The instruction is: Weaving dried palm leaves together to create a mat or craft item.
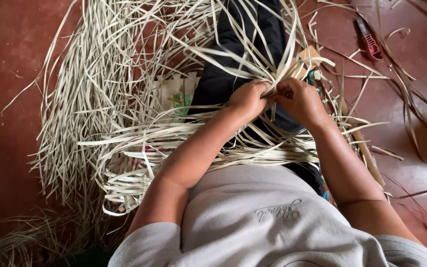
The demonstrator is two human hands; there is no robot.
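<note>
Both hands meet at frame centre, left hand point(247, 100) and right hand point(298, 100) with fingers pinched shut on pale reed strips point(105, 89) fanning over dark cloth point(238, 44), red-handled cutter point(369, 42) on floor point(6, 59) upper right

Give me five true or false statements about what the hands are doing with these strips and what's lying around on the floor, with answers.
1. Both hands pinch the same bunch of pale strips. True: the left hand and right hand meet on it.
2. A red-handled tool lies on the floor at upper right. True.
3. The right hand holds the red tool. False: the tool lies apart from both hands, untouched.
4. The floor is green tile. False: it is a reddish-brown smooth surface.
5. A large loose pile of strips spreads to the person's left. True.
</note>
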